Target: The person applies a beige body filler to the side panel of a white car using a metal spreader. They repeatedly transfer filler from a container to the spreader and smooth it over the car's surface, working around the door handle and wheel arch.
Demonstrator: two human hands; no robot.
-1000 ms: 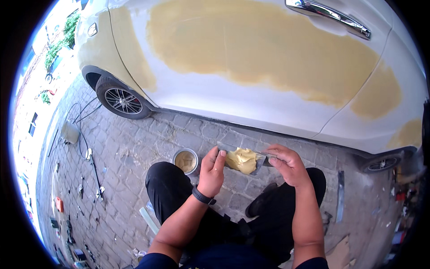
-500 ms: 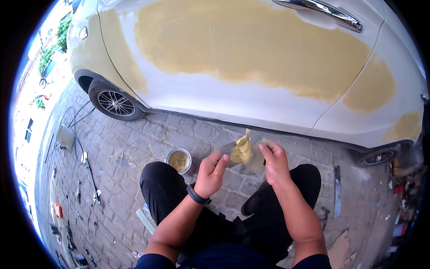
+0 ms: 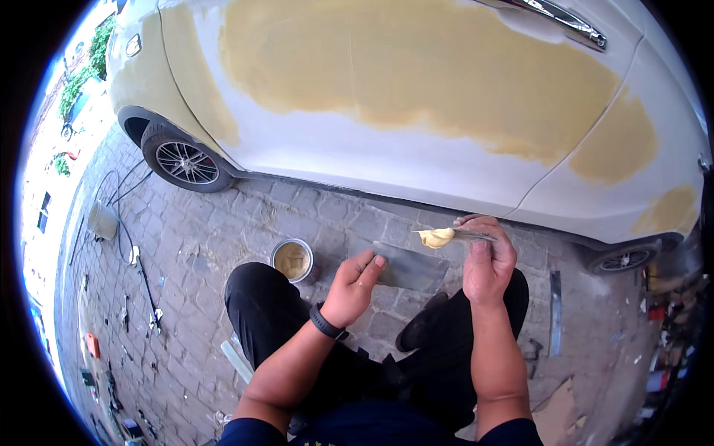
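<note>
My left hand (image 3: 357,282), with a dark band at the wrist, pinches the edge of a thin grey flat sheet (image 3: 416,269) held level over the paving. To its right my right hand (image 3: 489,260) grips a thin putty spreader (image 3: 474,235), its blade pointing left. A lump of yellowish putty (image 3: 435,237) sits on the blade's end, apart from the sheet. An open round can (image 3: 313,266) holding similar putty stands on the ground beside my left knee. In front is the white car door (image 3: 446,178), covered with a wide tan filler patch (image 3: 416,74).
The car's front wheel (image 3: 186,162) is at the left, its rear wheel (image 3: 623,259) at the right. A white bucket (image 3: 102,221), hose and scattered tools lie left on the stone paving. A long flat strip (image 3: 555,312) and cardboard (image 3: 556,412) lie at the right.
The putty lump has come off the grey sheet onto the spreader. My right hand has moved up and right, turning the blade leftward; my left hand has stayed nearly in place.
</note>
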